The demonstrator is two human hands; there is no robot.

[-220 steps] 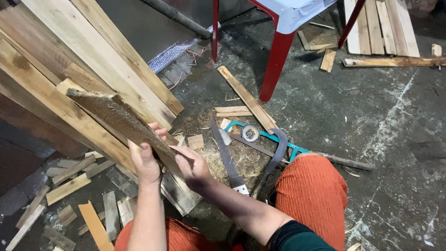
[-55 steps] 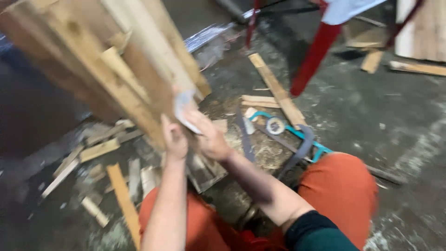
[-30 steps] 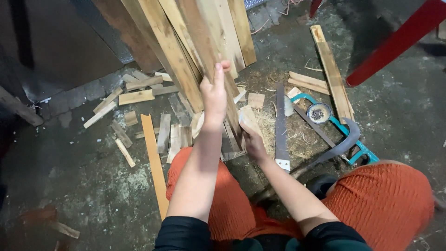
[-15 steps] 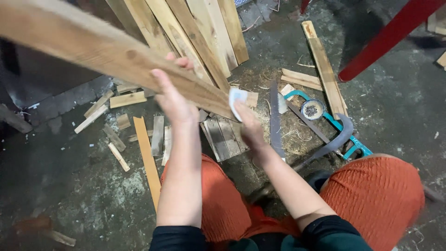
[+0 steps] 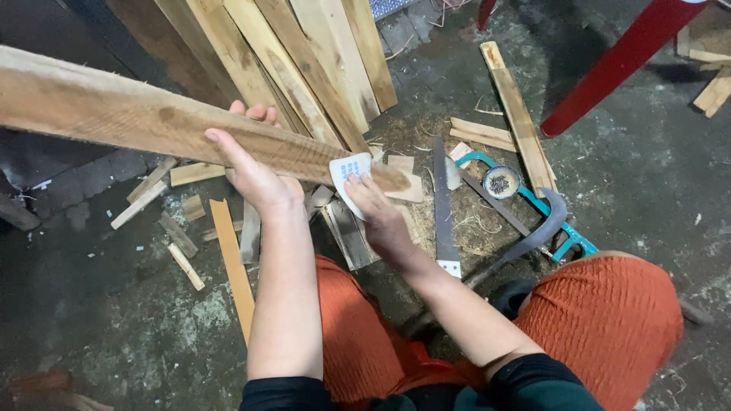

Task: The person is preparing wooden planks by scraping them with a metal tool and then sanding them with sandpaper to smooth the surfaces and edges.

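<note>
Many offcuts [image 5: 185, 266] beneath held plank [image 5: 137, 122]

Floor [image 5: 655, 190]: you see dark, stained concrete (sawdust-strewn).
Furniture: a red leg [image 5: 617, 65] slants at your upper right.

Plank [image 5: 152, 125] lay in left hand [image 5: 255, 179]; sandpaper [image 5: 349, 171] just right of grip; saw blade [image 5: 442, 205] further right; scraps [image 5: 175, 236] below-left.

leaning planks [image 5: 304, 61] block the way ahead; saw blade [image 5: 442, 205] and offcuts [image 5: 183, 236] clutter the floor below.
</note>
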